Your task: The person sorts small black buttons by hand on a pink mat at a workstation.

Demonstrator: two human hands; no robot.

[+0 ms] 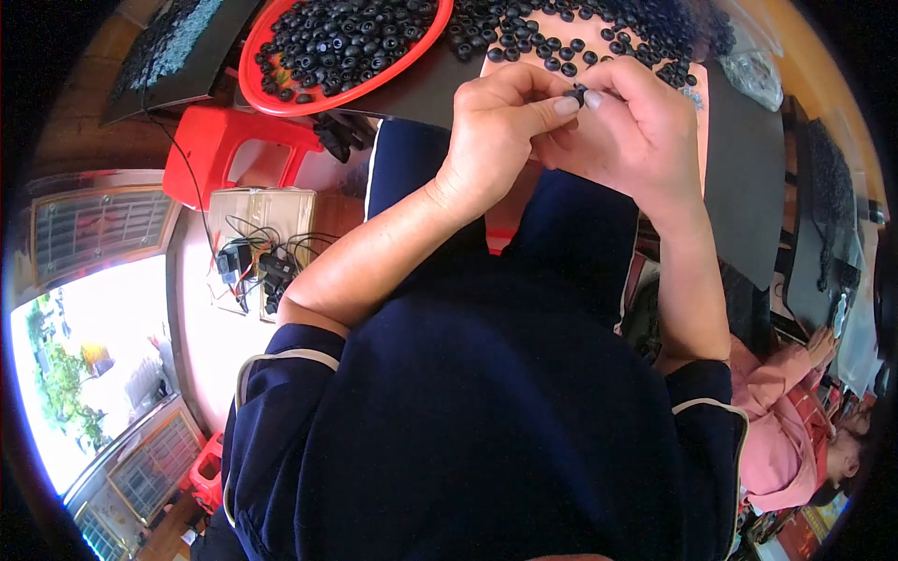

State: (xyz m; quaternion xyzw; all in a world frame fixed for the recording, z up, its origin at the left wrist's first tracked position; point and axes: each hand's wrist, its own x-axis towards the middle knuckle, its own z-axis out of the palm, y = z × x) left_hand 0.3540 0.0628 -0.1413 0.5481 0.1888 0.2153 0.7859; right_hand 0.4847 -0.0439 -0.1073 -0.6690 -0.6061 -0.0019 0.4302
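Just over the near part of a pale orange board [702, 131], both my hands meet at a small black part [579, 94]. The thumb and fingers of my left hand [500, 131] pinch it from the left. From the right, my right hand [645, 126] closes its thumb and forefinger on the same part. My fingertips cover most of it, so its exact shape is hidden. Many round black plastic pieces [568, 69] with a hole in the middle lie loose on the board's far side. More of them fill a red basin [309, 109] at the far left.
A dark tabletop [744, 178] runs under the board, with a clear plastic bag [753, 79] at its right. To the left stand a red stool [201, 154] and a cardboard box [285, 206] with cables and adapters. A person in pink [781, 449] sits at the right.
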